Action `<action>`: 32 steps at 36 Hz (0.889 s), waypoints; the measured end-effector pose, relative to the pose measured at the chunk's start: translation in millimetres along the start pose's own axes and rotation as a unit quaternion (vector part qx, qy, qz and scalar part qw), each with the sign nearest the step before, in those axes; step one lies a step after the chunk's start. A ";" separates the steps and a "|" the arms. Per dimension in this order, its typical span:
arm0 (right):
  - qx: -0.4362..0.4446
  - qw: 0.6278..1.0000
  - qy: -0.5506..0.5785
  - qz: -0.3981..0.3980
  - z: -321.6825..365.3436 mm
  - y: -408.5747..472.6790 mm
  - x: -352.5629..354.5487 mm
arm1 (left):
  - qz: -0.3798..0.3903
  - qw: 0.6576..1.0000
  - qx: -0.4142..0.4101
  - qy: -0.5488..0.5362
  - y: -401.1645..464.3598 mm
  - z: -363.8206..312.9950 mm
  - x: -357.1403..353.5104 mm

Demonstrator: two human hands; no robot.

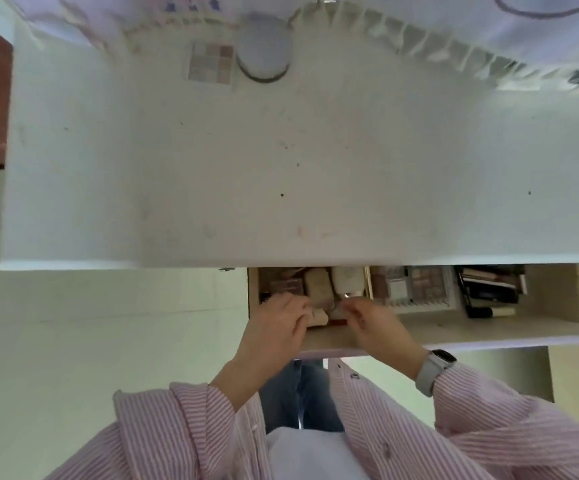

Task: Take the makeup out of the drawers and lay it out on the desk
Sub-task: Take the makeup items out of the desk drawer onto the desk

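- White desk (315,168) fills the upper view, its top mostly bare; an eyeshadow palette (210,63) and a round lidded jar (263,51) sit just beside each other near the far edge, by a ruffled cloth (419,39).
- Below the desk's near edge an open drawer (488,332) holds makeup: palettes (419,285) in the middle, dark cases (488,285) to the right, beige items (319,289) at the left end.
- Left hand (281,327) and right hand (374,323) reach into the drawer's left end, fingers curled among the beige items; what either one grips is too blurred to tell.
- Desk overhang hides the drawer's back part.
- Right wrist wears a watch (433,370); striped sleeves (184,427) cover both forearms.
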State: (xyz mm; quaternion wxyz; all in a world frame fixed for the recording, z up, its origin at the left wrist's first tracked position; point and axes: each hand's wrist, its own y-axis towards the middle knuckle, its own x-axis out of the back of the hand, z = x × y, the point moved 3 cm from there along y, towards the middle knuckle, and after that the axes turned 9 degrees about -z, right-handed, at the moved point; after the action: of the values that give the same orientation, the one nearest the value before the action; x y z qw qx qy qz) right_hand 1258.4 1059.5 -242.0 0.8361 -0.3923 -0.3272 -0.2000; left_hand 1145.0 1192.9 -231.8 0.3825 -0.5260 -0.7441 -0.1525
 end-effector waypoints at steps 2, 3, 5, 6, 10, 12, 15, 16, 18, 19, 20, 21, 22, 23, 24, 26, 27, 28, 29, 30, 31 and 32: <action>-0.039 0.999 -0.025 0.020 -10.9 7.7 -12.6 | 0.062 0.996 0.055 0.044 -2.4 9.5 -20.6; -0.064 0.997 -0.027 0.020 -13.8 13.1 -17.8 | 0.085 0.991 0.083 0.068 -1.4 15.1 -28.4; -0.115 0.993 -0.008 0.020 -13.8 25.1 -26.3 | 0.121 0.979 0.126 0.108 3.0 24.1 -41.6; -0.138 0.990 0.009 0.017 -12.5 31.2 -30.6 | 0.135 0.973 0.141 0.124 6.3 26.5 -47.3; -0.216 0.973 0.079 0.016 -3.7 48.1 -48.1 | 0.181 0.950 0.157 0.201 15.7 26.7 -61.0; -0.230 0.969 0.093 0.014 -0.1 51.0 -52.9 | 0.198 0.943 0.148 0.225 18.7 27.5 -64.9; -0.222 0.969 0.111 0.006 1.7 51.1 -52.1 | 0.218 0.937 0.150 0.230 24.0 32.5 -63.3; -0.217 0.969 0.115 0.007 -0.4 49.7 -50.1 | 0.222 0.937 0.151 0.223 25.3 32.2 -62.0; -0.205 0.971 0.126 0.001 -7.4 45.5 -41.0 | 0.223 0.942 0.151 0.200 25.3 28.2 -58.5; -0.198 0.972 0.130 -0.004 -11.9 42.7 -34.5 | 0.220 0.945 0.151 0.190 24.0 25.4 -55.6; -0.190 0.973 0.130 -0.005 -16.9 39.7 -27.3 | 0.216 0.947 0.151 0.182 21.8 22.6 -51.9; -0.181 0.975 0.127 0.002 -21.6 36.4 -19.7 | 0.212 0.949 0.151 0.174 19.4 19.7 -47.0; -0.171 0.977 0.122 0.017 -26.5 32.3 -11.7 | 0.213 0.952 0.151 0.163 16.8 17.5 -41.8; -0.162 0.979 0.120 0.037 -31.6 28.1 -3.7 | 0.214 0.954 0.151 0.146 14.3 15.1 -35.2; -0.154 0.979 0.118 0.061 -37.0 24.1 3.4 | 0.215 0.957 0.153 0.123 12.4 13.5 -28.1; -0.133 0.979 0.113 0.107 -46.1 17.3 18.2 | 0.218 0.960 0.158 0.076 10.2 10.1 -11.9; -0.124 0.978 0.114 0.123 -49.2 15.3 25.0 | 0.219 0.961 0.158 0.058 10.4 8.7 -4.1; -0.114 0.977 0.118 0.135 -50.4 13.4 32.5 | 0.220 0.962 0.159 0.042 11.4 7.8 4.3; -0.106 0.976 0.123 0.143 -50.0 11.5 39.6 | 0.219 0.962 0.162 0.024 12.7 6.8 12.6; -0.097 0.976 0.131 0.146 -47.8 10.1 46.8 | 0.214 0.962 0.170 0.001 15.0 7.0 20.8; -0.089 0.975 0.144 0.145 -44.9 9.6 53.8 | 0.203 0.963 0.178 -0.025 18.2 6.8 29.4; -0.079 0.973 0.162 0.141 -40.4 9.3 61.0 | 0.189 0.962 0.187 -0.055 21.9 7.4 37.5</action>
State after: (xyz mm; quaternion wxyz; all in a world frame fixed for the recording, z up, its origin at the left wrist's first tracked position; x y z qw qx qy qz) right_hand 1322.8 1028.7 -223.2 0.8642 -0.4617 -0.1121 -0.1657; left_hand 1156.0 1231.3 -213.2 0.4546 -0.5837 -0.6662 0.0940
